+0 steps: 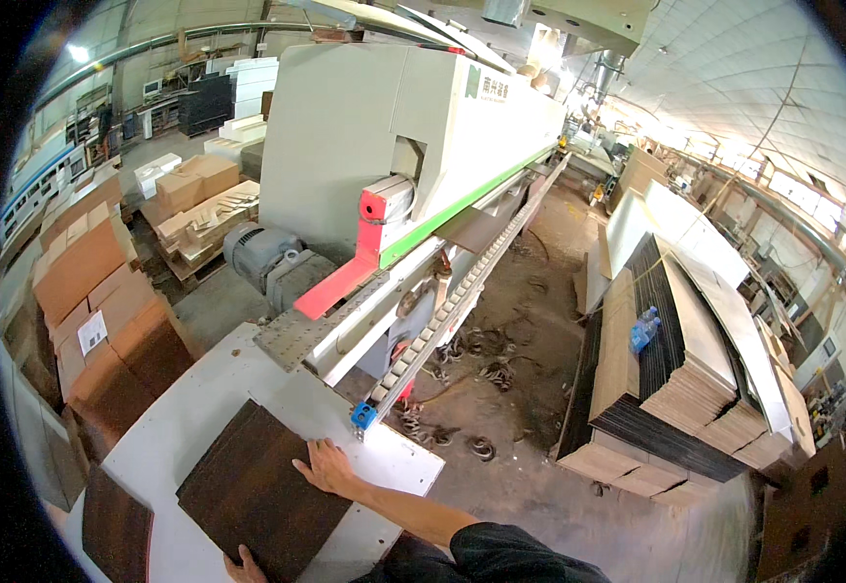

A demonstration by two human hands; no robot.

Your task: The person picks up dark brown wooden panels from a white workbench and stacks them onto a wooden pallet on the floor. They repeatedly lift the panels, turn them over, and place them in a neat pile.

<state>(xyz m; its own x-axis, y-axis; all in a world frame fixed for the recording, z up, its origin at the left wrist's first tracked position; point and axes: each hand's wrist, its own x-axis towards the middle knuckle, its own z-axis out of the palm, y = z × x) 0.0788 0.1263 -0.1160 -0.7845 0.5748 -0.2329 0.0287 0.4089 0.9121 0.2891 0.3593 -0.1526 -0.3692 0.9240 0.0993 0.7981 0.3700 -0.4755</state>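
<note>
Contacts near-left edge of larger dark brown panel (258, 496) with left hand (245, 567), grip not discernible. Has panel flat on white table (180, 428), between both hands. Rests right hand (328, 468), fingers spread, on panel's right edge, short of roller track (410, 360).

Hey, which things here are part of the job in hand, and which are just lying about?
Seemingly part of the job:
large dark panel, with the right hand on it and the left hand at its near edge
white table under it
perhaps the smaller dark panel, untouched

Apparently just lying about:
blue bottles on the stacked boards
curled scraps on the floor
</note>
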